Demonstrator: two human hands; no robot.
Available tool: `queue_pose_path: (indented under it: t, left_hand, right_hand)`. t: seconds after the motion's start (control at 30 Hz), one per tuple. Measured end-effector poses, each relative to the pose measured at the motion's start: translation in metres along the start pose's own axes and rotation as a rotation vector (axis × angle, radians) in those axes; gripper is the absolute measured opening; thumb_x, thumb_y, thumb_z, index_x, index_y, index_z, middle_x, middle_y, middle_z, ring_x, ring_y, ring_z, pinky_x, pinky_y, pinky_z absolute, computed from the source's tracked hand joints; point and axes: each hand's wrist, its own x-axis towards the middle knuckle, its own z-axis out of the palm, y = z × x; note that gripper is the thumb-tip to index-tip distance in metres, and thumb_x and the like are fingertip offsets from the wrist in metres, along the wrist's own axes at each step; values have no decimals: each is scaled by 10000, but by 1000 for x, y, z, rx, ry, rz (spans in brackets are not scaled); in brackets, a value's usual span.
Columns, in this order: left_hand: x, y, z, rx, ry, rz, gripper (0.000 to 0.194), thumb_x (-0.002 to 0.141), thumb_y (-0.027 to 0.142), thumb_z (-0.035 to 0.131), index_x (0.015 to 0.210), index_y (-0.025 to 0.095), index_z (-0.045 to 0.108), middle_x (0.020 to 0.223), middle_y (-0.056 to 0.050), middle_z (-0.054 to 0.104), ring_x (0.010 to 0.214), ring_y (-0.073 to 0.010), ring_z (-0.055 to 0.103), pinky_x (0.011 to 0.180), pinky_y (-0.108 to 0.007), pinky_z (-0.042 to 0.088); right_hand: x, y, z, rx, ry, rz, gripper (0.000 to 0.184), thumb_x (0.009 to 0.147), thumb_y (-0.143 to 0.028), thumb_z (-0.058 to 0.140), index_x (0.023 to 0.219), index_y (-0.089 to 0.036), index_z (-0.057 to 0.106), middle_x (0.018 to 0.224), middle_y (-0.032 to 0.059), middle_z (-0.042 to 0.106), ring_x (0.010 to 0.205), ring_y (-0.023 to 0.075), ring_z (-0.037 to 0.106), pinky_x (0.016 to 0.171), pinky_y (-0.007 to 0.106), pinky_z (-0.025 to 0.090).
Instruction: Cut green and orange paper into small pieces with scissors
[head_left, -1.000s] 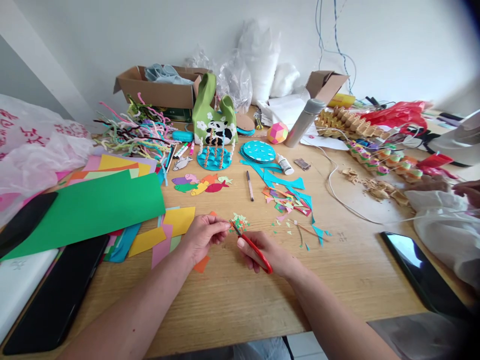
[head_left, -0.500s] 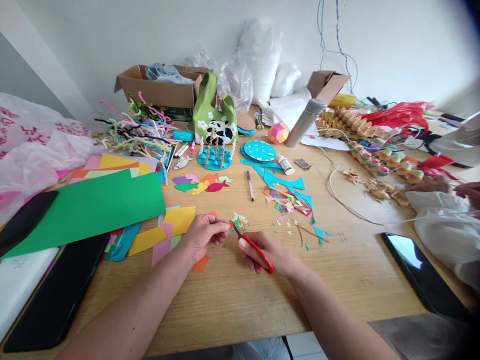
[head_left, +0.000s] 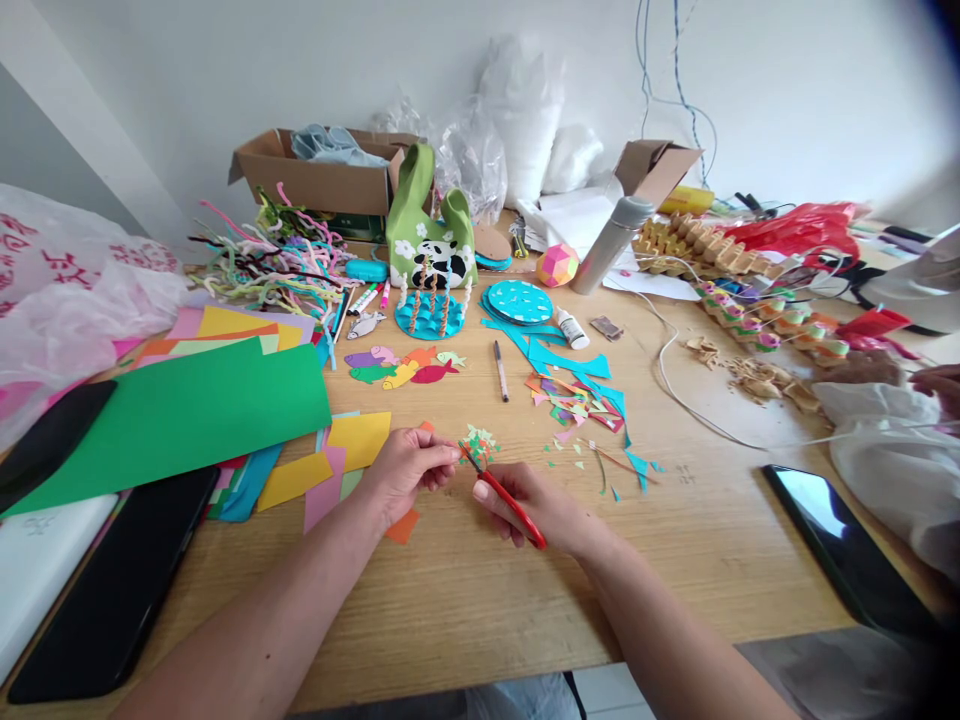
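Observation:
In my right hand (head_left: 529,505) are red-handled scissors (head_left: 517,508), their blade tips pointing up and left toward my left fingertips. My left hand (head_left: 416,468) is pinched closed at the scissor tips; whatever sits in the pinch is too small to make out. Just beyond the blades lies a small pile of green, pale and orange paper bits (head_left: 478,442). An orange paper piece (head_left: 403,527) rests under my left wrist. Farther back, several coloured paper fish (head_left: 405,367) lie in a cluster, with a pen (head_left: 501,372) to their right.
Coloured paper sheets (head_left: 217,420) spread at left beside a black phone (head_left: 112,590). Paper offcuts (head_left: 577,400) lie right of centre. A glue bottle (head_left: 572,328), a grey flask (head_left: 613,245) and a white cable (head_left: 679,392) stand or run behind. Another person's hand (head_left: 937,385) shows far right.
The scissor handles have closed a little in my right hand. My left hand stays almost in place.

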Motion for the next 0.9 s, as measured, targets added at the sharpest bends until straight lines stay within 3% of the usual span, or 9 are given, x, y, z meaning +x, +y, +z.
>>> queue_pose_path:
  t: [0.5, 0.9]
  left_hand:
    - [2, -1, 1, 10, 9, 4, 131, 581, 235, 737, 633, 130, 679, 486, -7, 585, 433, -72, 486, 428, -200, 299]
    - [0, 1, -1, 19, -9, 21, 169, 609, 281, 741, 624, 130, 667, 508, -11, 596, 443, -74, 494, 444, -211, 313]
  right_hand:
    - [2, 4, -1, -150, 59, -28, 486, 819, -608, 555, 609, -189, 428, 467, -35, 495, 386, 78, 436, 369, 188, 294]
    - [4, 5, 1, -113, 104, 7, 499, 782, -631, 582, 599, -202, 404, 428, -50, 462, 351, 88, 455, 342, 186, 275]
